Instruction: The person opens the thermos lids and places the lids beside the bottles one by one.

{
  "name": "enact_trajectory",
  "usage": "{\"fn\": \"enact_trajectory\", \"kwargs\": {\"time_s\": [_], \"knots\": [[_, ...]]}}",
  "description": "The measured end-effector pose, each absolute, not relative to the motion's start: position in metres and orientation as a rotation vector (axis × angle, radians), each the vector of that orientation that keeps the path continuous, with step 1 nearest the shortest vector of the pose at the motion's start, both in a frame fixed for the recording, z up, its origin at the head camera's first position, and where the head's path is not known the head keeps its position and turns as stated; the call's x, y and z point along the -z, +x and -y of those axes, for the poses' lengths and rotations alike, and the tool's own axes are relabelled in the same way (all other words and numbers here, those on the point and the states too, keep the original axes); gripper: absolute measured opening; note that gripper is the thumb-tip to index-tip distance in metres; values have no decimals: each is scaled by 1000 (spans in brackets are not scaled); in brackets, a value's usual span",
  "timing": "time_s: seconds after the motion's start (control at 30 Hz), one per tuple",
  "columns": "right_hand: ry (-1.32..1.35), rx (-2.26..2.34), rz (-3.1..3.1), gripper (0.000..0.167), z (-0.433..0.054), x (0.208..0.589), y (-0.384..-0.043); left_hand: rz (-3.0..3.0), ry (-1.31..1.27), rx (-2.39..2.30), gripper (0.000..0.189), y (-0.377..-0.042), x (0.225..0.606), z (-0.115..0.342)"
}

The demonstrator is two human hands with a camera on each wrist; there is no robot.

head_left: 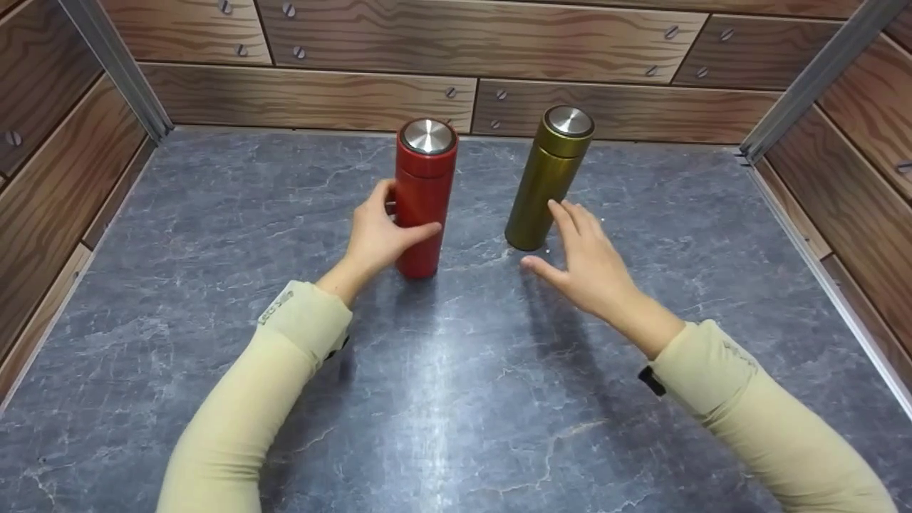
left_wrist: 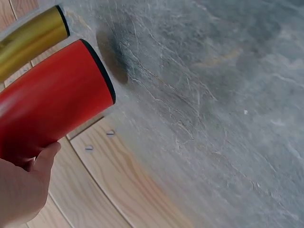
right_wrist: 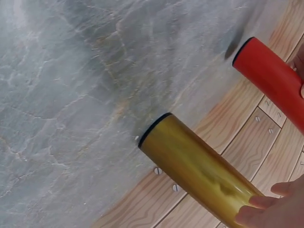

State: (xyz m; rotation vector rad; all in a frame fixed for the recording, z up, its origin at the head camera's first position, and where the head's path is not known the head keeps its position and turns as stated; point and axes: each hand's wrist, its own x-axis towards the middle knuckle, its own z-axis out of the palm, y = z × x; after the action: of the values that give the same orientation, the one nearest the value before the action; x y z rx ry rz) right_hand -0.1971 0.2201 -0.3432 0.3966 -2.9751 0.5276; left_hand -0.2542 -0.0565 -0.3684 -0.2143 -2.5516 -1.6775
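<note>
My left hand (head_left: 377, 231) grips a red thermos bottle (head_left: 425, 192) with a silver lid, thumb across its near side and fingers around the left. The bottle is nearly upright; in the left wrist view, a gap shows between the base of the red bottle (left_wrist: 71, 90) and its shadow on the surface. To the right, an olive-gold thermos bottle (head_left: 545, 189) stands on the tabletop. Beside it is my right hand (head_left: 591, 267), fingers extended and thumb apart. In the right wrist view, the fingertips (right_wrist: 251, 211) overlap the side of the gold bottle (right_wrist: 199, 166).
A grey marbled tabletop (head_left: 214, 235) lies under both bottles. Wood-patterned panels (head_left: 370, 100) wall in the back and both sides, with grey metal posts (head_left: 121, 78) at the rear corners. Light reflects off the tabletop in front of the red bottle.
</note>
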Motion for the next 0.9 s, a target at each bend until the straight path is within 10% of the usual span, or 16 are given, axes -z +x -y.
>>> {"fn": "enact_trajectory", "kwargs": {"time_s": [0.9], "knots": [[415, -944, 2975, 74, -215, 306, -181, 2691, -467, 1489, 62, -220, 356, 35]]}}
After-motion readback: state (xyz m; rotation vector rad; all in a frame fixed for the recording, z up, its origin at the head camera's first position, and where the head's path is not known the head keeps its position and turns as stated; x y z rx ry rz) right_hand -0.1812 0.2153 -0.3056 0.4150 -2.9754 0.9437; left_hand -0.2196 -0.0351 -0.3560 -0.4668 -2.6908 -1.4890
